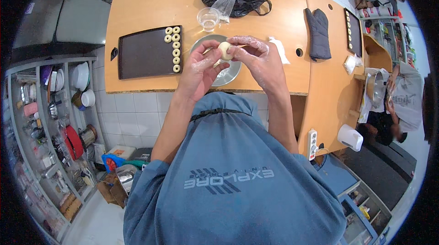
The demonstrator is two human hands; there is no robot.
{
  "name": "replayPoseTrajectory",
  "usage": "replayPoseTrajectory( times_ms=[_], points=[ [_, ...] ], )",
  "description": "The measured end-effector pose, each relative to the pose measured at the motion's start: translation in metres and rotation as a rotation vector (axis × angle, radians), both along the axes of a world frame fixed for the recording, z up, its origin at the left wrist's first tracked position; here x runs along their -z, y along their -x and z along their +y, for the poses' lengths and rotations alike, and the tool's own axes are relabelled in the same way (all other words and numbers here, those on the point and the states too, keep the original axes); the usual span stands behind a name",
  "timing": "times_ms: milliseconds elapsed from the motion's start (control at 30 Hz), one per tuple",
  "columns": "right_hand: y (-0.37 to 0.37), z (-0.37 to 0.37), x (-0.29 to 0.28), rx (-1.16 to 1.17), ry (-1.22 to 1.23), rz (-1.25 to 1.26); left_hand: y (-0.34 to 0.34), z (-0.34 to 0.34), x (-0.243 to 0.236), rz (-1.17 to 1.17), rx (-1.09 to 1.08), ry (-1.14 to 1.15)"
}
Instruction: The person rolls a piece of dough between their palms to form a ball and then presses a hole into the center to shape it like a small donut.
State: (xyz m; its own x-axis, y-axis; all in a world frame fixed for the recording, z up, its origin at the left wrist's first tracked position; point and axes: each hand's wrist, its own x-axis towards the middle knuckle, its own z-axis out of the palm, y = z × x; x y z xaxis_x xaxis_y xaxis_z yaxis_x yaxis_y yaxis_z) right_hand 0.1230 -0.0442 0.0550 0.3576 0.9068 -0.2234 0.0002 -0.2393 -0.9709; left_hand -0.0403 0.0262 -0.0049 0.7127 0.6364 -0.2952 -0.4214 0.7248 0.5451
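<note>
Between my two hands is a small pale piece of dough (224, 50), round in shape. The fingers and thumb of my left hand (200, 70) pinch its left side. From the right, the thumb and fingers of my right hand (260, 62) press on it; flour whitens that hand's fingers. Both hands are over a metal bowl (232, 74), which they partly cover. To the left, a dark baking tray (142, 55) carries several dough rings (176, 53) in rows along its right side. My fingers hide part of the dough.
Beyond the bowl stand a clear plastic cup (209, 18) and a black plastic bag (249, 2) under a clear one. A dark oven mitt (318, 34) lies right, near a second tray (354, 34) of rings. A power strip (312, 144) sits near the table's edge. Another person (383, 128) is at far right.
</note>
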Motion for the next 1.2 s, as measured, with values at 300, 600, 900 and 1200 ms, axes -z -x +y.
replayPoseTrajectory(
  times_ms=[300, 600, 900, 1200],
  points=[
    [0.0004, -0.0021, 0.0015, -0.029, -0.004, -0.028, -0.0016, -0.0004, -0.0004, 0.067, 0.004, 0.006],
    [0.0013, -0.0014, -0.0006, -0.023, 0.001, -0.059, -0.0029, -0.0008, -0.0027, 0.106, 0.002, -0.050],
    [0.0012, -0.0016, -0.0027, -0.030, -0.044, -0.004, -0.0026, -0.0015, -0.0026, 0.017, -0.020, -0.035],
    [-0.0003, -0.0016, -0.0044, -0.057, -0.036, 0.016, -0.0020, 0.0002, -0.0050, -0.014, -0.029, 0.065]
  ],
)
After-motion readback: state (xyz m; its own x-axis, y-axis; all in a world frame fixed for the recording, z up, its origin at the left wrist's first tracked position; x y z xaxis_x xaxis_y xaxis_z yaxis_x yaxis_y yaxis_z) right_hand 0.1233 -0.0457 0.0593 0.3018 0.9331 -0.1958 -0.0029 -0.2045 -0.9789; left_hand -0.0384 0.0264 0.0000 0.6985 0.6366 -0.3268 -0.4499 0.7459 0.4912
